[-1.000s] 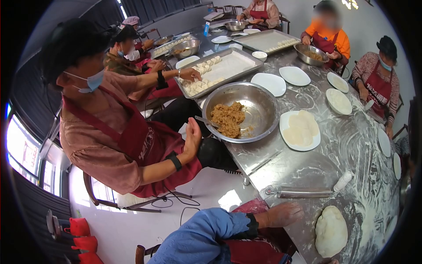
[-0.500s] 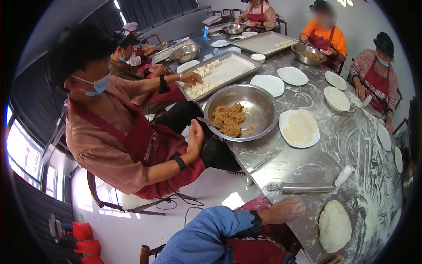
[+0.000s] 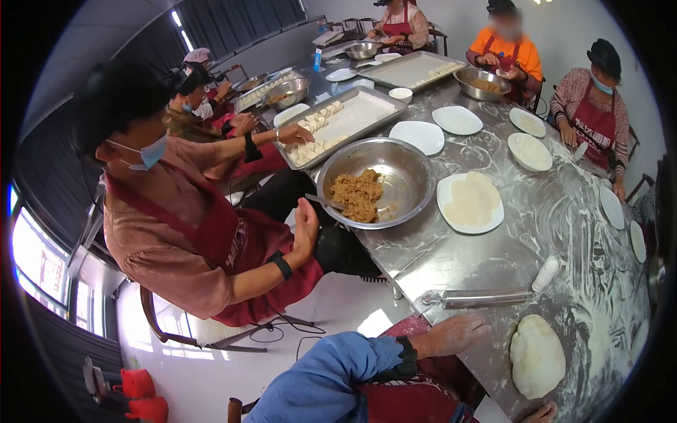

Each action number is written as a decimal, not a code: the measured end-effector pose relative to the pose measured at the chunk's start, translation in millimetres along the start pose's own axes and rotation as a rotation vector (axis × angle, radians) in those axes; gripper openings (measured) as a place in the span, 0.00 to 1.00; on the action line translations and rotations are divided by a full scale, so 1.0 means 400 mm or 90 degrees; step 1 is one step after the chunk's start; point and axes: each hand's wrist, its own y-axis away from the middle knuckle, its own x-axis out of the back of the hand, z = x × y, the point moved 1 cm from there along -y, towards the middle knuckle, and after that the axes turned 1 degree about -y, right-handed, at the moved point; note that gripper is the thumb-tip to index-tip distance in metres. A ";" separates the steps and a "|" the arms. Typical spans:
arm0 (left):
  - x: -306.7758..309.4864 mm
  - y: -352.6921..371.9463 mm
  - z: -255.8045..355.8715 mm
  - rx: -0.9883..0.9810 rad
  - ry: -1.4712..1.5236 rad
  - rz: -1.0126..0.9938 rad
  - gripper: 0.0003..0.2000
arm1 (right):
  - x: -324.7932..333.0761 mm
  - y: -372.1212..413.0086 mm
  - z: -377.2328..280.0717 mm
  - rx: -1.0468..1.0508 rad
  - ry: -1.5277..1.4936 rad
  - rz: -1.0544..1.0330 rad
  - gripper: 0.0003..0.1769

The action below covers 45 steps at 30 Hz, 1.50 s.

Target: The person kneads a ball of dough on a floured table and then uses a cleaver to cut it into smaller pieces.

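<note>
My left hand (image 3: 456, 334), below a blue sleeve, rests at the table's near edge with its fingers stretched out and nothing in them. At the bottom edge of the view, only part of my right hand (image 3: 541, 413) shows; its visible fingers look open beside a large lump of dough (image 3: 537, 357). The dough lies on the floured steel table (image 3: 451, 264). Beyond my left hand is a metal rolling tool (image 3: 485, 297) with a white handle (image 3: 546, 273). Neither hand touches the tool.
A co-worker's hand (image 3: 295, 135) reaches into a tray (image 3: 367, 111) of dumplings at left. Near it stand a steel bowl (image 3: 412, 185) of filling and a plate (image 3: 450, 218) with dough wrappers. Several other people sit around the table, with more plates, bowls and trays.
The head view has shifted slightly, so the table items appear farther left. A little more of my right hand shows at the bottom edge. My left hand stays at the table's edge.
</note>
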 end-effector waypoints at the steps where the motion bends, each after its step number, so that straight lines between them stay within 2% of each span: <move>1: -0.001 0.001 -0.001 0.012 -0.001 -0.018 0.16 | 0.005 0.003 -0.019 0.056 0.017 0.028 0.25; 4: -0.002 0.000 -0.005 0.016 -0.012 -0.016 0.17 | 0.003 0.002 -0.015 -0.020 -0.004 -0.004 0.26; 7: 0.003 -0.003 0.001 0.018 -0.006 -0.004 0.17 | -0.006 0.002 0.004 -0.031 0.002 0.005 0.26; 15: 0.006 -0.004 0.002 0.019 0.006 0.009 0.18 | 0.002 0.006 -0.021 -0.009 0.011 0.016 0.26; 20: 0.012 -0.007 0.006 0.046 0.019 -0.033 0.18 | -0.007 0.006 -0.002 -0.003 0.022 0.038 0.26; 21: 0.011 -0.008 0.007 0.018 0.008 0.008 0.17 | -0.014 0.003 0.015 -0.005 0.031 0.037 0.26; 30: 0.014 -0.010 0.010 0.053 -0.024 -0.087 0.14 | -0.005 0.007 -0.003 -0.016 -0.009 -0.001 0.24; 32: 0.009 -0.008 0.007 0.038 -0.031 -0.072 0.14 | 0.002 0.006 -0.018 -0.030 -0.025 -0.017 0.24; 38: 0.006 -0.006 0.009 0.030 -0.044 -0.053 0.15 | 0.001 0.011 -0.016 0.000 0.032 -0.018 0.25; 41: 0.011 -0.010 0.013 0.023 -0.047 -0.038 0.14 | -0.021 0.007 0.035 -0.056 0.097 -0.023 0.27; 43: 0.013 -0.009 0.016 0.020 -0.049 -0.029 0.14 | -0.037 0.007 0.063 -0.041 0.159 0.020 0.28; 45: 0.011 -0.009 0.015 0.031 -0.046 -0.039 0.14 | -0.038 0.004 0.068 0.000 0.160 -0.011 0.27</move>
